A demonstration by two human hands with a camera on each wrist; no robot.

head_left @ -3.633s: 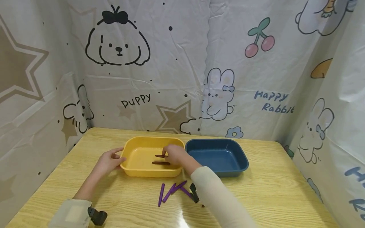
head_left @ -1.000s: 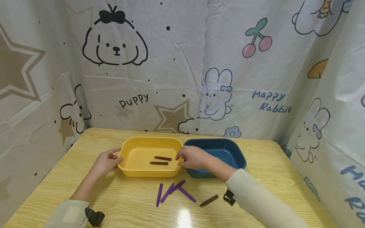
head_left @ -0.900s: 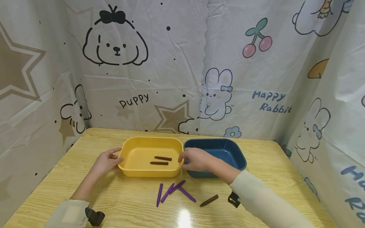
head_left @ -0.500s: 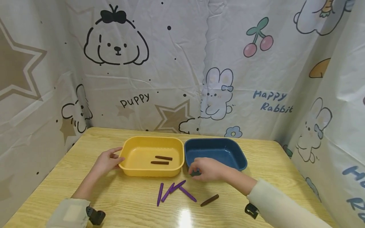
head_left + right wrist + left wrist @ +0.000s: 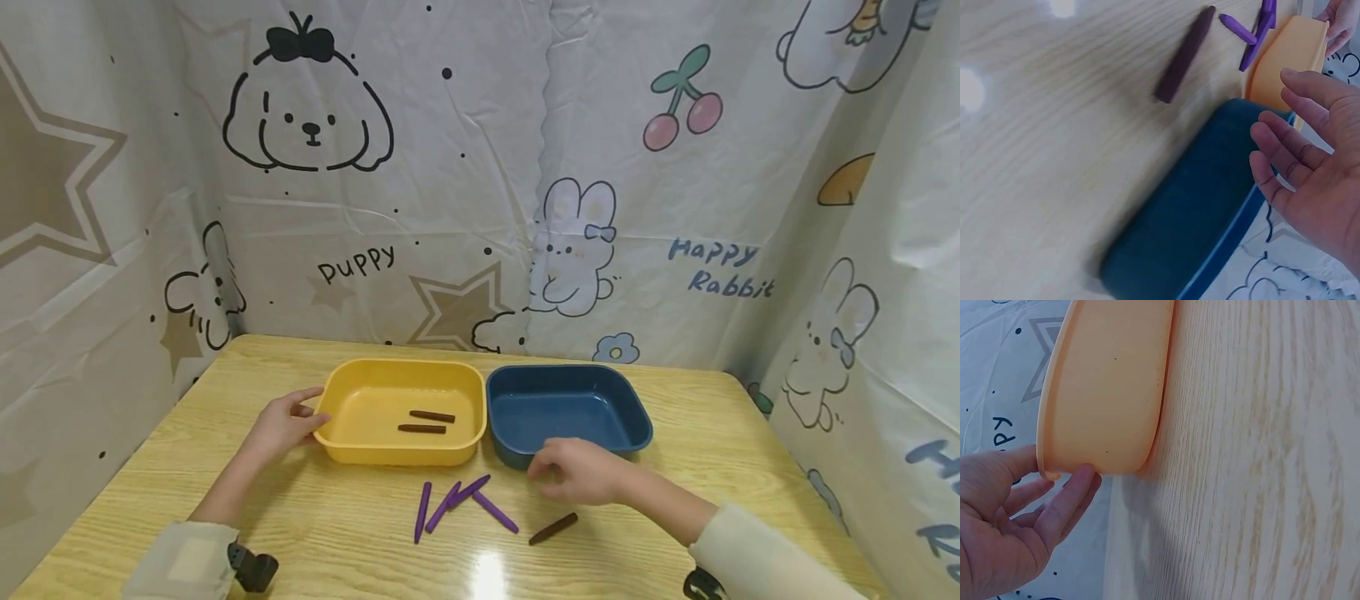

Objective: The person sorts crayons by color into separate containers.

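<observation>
My left hand [image 5: 281,429] holds the left end of the yellow plastic tray [image 5: 397,456], fingers at its rim and outer wall; the left wrist view shows this grip close up. Two brown crayons [image 5: 422,429] lie inside that tray. My right hand [image 5: 577,472] hovers at the front edge of the blue tray [image 5: 517,454] with nothing in it, fingers loosely spread in the right wrist view. Just below it on the table lies a single brown crayon [image 5: 553,529]. Several purple crayons [image 5: 495,512] are scattered to its left, some crossing one another.
Both trays stand side by side toward the back of the light wood table [image 5: 315,533]. A white printed cloth [image 5: 465,167] hangs behind and at both sides. Each sleeve carries a small black wrist camera [image 5: 253,568].
Earlier my right hand was in the yellow tray at a brown crayon, which now lies there released. The hand has since moved right and toward me, past the blue tray. My left hand stays put.
</observation>
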